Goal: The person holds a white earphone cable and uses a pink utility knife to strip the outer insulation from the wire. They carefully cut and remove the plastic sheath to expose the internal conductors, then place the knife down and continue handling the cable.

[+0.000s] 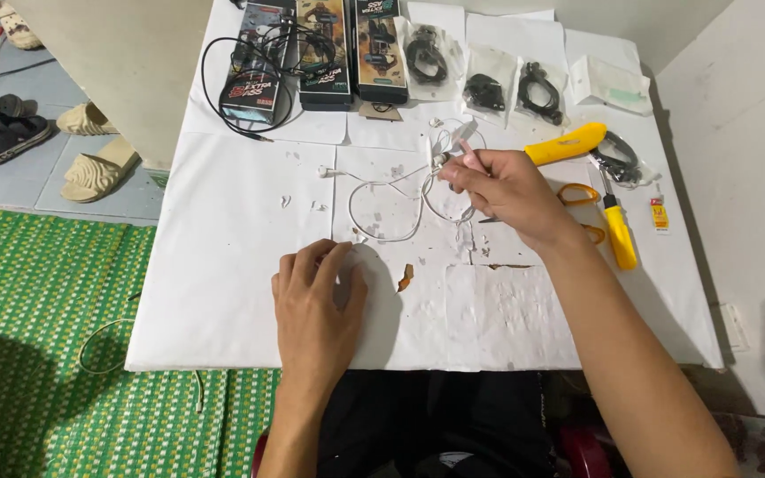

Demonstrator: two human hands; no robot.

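Observation:
My left hand [316, 296] lies flat, palm down, on the white board [223, 265], fingers slightly apart and holding nothing. My right hand [502, 190] is raised a little above the board and closed around a thin pinkish tool [466, 146] together with the white earphone cable [382, 208]. The cable loops across the board's middle, with an earbud [322, 171] lying at the left end. A small brown scrap [406, 277] sits just right of my left hand.
Boxed earphones [325, 53] and bagged black cables [484, 84] line the far edge. A yellow-handled tool [568, 143], a yellow screwdriver [617, 232], orange scissors [577, 195] and a small glue tube [659, 214] lie at right. Green mat [37, 336] and sandals [95, 168] lie at left.

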